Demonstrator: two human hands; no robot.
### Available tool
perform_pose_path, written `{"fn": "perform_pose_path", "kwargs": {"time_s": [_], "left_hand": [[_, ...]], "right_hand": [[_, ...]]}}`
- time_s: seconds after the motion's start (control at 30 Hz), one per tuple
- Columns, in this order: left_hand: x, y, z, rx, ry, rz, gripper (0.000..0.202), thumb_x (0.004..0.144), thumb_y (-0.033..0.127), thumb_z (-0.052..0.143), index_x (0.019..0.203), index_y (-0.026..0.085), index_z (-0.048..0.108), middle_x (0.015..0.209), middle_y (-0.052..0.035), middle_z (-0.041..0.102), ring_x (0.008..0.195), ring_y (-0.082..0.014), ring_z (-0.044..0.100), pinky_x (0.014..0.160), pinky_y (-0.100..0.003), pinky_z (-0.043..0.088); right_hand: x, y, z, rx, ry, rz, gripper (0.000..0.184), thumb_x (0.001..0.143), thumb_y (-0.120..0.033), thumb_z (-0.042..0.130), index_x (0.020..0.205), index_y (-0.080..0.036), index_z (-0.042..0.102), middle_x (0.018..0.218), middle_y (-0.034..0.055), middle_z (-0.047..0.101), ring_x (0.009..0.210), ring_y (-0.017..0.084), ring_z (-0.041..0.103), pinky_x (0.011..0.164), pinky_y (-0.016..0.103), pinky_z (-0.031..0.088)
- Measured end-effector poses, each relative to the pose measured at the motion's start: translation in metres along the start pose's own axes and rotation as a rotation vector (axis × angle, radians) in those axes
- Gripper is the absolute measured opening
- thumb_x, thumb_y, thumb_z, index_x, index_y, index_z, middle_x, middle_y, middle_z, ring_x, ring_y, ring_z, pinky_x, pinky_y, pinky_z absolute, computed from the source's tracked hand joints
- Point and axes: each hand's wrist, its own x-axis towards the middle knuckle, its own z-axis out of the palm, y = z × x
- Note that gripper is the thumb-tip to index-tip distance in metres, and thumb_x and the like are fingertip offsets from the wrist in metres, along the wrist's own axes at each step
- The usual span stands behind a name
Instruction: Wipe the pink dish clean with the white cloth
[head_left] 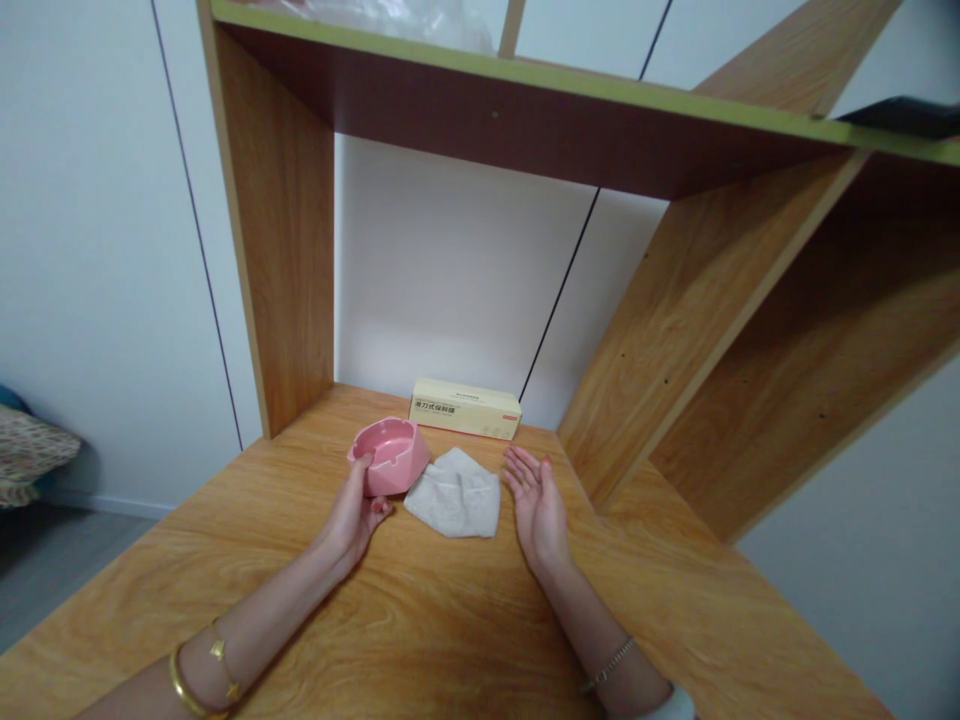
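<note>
Gold bangle (178, 682) sits well in front of white cloth (456, 496). Left hand (357, 512) grips pink ashtray (396, 468), cloth's left; right hand (537, 512), fingers extended, cloth's right. Cling-film box (465, 409) behind.

This is looking like a home, with a wood-grain desk (435, 630) standing under a shelf (450, 110) and patterned fabric (31, 452) showing at far left.

Soft, even indoor light, shadow beneath the shelf (480, 110), mild blur, wide-angle distortion toward the edges
</note>
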Motion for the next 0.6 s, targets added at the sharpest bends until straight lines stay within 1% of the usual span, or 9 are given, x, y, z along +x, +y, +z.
{"fn": "perform_pose_path", "kwargs": {"time_s": [0.17, 0.37, 0.47, 0.6], "left_hand": [[0.003, -0.002, -0.001, 0.027, 0.009, 0.001, 0.024, 0.068, 0.032, 0.06, 0.083, 0.017, 0.049, 0.056, 0.0066, 0.049, 0.035, -0.0014, 0.032, 0.033, -0.013, 0.029], [0.002, -0.003, -0.001, 0.042, 0.007, 0.021, 0.026, 0.067, 0.033, 0.061, 0.083, 0.017, 0.049, 0.056, 0.0067, 0.049, 0.035, -0.002, 0.033, 0.035, -0.014, 0.03], [0.003, -0.004, -0.002, 0.065, -0.024, 0.039, 0.029, 0.066, 0.037, 0.062, 0.081, 0.017, 0.048, 0.054, 0.0075, 0.048, 0.035, -0.0019, 0.032, 0.035, -0.015, 0.03], [0.005, -0.006, -0.004, 0.113, -0.068, 0.061, 0.033, 0.063, 0.042, 0.063, 0.076, 0.017, 0.046, 0.048, 0.0092, 0.043, 0.034, -0.0018, 0.029, 0.035, -0.015, 0.03]], "right_hand": [[0.003, -0.001, -0.002, 0.158, 0.008, 0.112, 0.039, 0.077, -0.051, 0.046, 0.091, -0.018, 0.063, 0.112, 0.0067, 0.06, 0.11, 0.017, 0.051, 0.098, 0.033, 0.035], [0.005, -0.001, -0.007, 0.228, 0.0, 0.168, 0.037, 0.079, -0.048, 0.045, 0.093, -0.019, 0.063, 0.112, 0.0066, 0.06, 0.109, 0.016, 0.051, 0.099, 0.034, 0.034], [0.006, -0.005, -0.009, 0.276, -0.062, 0.229, 0.041, 0.079, -0.051, 0.042, 0.097, -0.02, 0.061, 0.117, 0.0072, 0.057, 0.111, 0.017, 0.051, 0.099, 0.036, 0.035], [0.008, -0.011, -0.013, 0.341, -0.176, 0.304, 0.047, 0.081, -0.056, 0.036, 0.103, -0.022, 0.059, 0.123, 0.0075, 0.053, 0.117, 0.019, 0.046, 0.097, 0.042, 0.038]]}}
